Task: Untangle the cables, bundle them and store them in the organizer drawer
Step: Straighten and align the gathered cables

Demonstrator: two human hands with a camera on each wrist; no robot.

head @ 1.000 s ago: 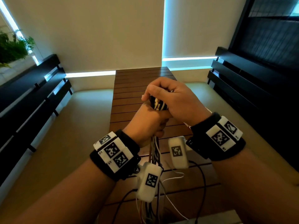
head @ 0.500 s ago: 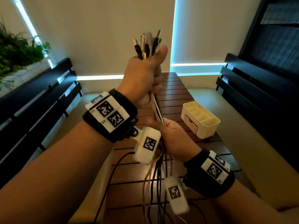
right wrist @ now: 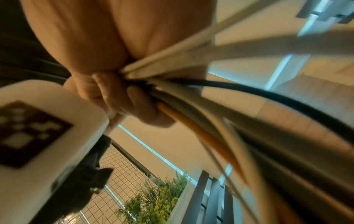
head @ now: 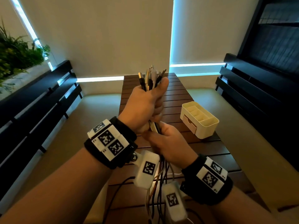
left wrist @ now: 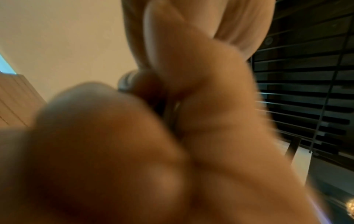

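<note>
The left hand [head: 144, 105] is gripping the cables [head: 151, 78] mid-frame, fingers wrapped tight; the right hand [head: 168, 143] is closing below (bundling, seemingly); coiling comes next.

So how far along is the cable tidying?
Gathered: the left hand grips the black, white and orange cables, plugs up. In hand: the right hand holds the strands just below. Left: the tails hang loose, unbundled, and the cream plastic organizer on the slatted wooden table has its drawer shut.
</note>
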